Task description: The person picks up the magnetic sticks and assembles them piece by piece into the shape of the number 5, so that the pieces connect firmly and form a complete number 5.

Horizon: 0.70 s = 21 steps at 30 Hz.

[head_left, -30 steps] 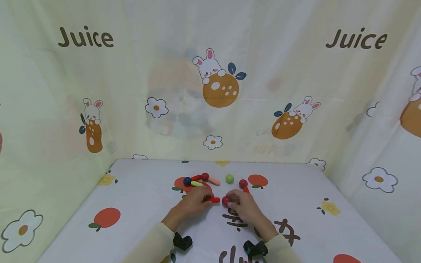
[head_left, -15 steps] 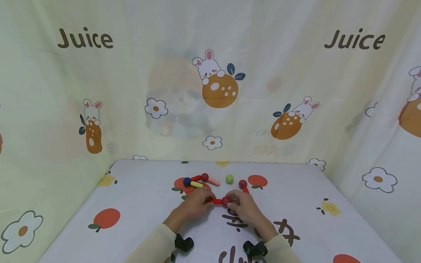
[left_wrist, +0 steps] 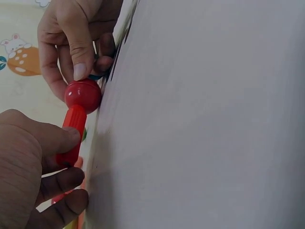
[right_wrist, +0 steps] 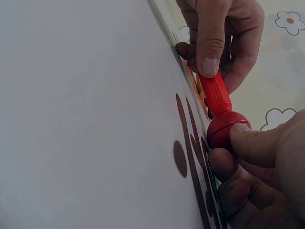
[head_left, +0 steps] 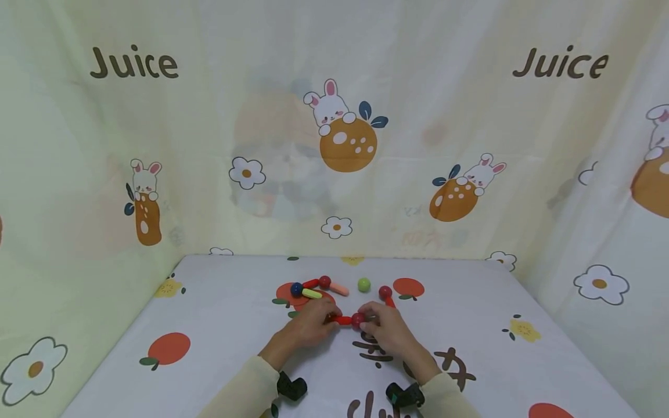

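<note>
My left hand [head_left: 312,323] pinches a red stick [left_wrist: 73,133] between thumb and fingers, low over the cloth. The stick's far end touches a dark red ball [right_wrist: 228,130], which has a groove round it. My right hand [head_left: 388,327] holds that ball between thumb and fingertips. Just beyond the right hand lies another dark red ball [head_left: 385,292] with a red stick [head_left: 390,302] against it, partly hidden by the fingers. A green ball [head_left: 363,284] lies alone behind the gap between the hands.
Behind my left hand lie a blue ball [head_left: 296,289], a yellow-green stick [head_left: 312,294], a red stick [head_left: 310,283], a dark red ball [head_left: 324,282] and a salmon-pink stick [head_left: 340,289], end to end. A printed curtain [head_left: 282,232] rises behind the cloth-covered table [head_left: 225,348].
The red stick in my left hand has moved slightly right and now meets the dark red ball, closing the gap seen a second ago. My right hand has stayed nearly still.
</note>
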{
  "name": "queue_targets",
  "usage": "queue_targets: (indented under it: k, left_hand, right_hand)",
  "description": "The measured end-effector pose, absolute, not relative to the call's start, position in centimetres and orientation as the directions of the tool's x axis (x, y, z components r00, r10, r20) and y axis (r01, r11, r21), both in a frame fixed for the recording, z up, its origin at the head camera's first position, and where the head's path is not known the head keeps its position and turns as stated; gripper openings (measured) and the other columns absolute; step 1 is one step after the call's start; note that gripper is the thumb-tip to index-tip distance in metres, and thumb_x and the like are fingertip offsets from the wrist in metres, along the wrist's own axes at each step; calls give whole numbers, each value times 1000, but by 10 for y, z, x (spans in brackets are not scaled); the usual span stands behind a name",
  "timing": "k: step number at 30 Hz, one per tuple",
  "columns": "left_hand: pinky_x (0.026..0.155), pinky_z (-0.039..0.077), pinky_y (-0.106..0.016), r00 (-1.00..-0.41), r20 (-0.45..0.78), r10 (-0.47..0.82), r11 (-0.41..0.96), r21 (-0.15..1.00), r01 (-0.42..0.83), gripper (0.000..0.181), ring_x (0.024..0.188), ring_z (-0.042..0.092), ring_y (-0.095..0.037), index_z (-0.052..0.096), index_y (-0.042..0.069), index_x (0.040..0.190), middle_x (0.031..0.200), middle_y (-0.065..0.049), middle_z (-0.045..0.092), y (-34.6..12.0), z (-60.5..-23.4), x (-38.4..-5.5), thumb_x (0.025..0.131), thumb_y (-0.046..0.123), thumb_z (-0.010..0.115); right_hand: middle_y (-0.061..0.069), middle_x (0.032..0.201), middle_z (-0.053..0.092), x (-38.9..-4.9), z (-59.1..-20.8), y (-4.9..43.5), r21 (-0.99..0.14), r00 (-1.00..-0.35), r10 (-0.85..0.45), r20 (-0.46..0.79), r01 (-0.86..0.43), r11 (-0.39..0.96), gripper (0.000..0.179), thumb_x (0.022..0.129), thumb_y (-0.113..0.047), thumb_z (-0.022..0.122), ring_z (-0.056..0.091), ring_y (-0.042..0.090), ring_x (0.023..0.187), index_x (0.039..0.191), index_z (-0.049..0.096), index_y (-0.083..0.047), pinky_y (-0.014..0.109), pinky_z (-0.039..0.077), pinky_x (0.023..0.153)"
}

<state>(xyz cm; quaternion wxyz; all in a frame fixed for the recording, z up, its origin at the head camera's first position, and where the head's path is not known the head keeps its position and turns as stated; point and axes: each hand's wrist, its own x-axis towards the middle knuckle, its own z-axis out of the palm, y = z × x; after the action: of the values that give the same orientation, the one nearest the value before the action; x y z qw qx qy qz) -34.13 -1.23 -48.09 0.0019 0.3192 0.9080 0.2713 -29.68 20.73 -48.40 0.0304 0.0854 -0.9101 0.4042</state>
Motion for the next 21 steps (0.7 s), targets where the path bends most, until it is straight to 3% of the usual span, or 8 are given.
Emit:
queue_targets:
  k: [21]
  left_hand:
    - [79,50,-22,-800,172,574,638,518,569,22,84,53,-7,76,15,113,91,11,61,-13,-484,-342,91,16,77]
  right_hand:
    - [6,115,70,-298,-486,208,-745,-982,-147,122,-189,640,28,93,-10,73,65,15,86,120,68,-14,32,59,77]
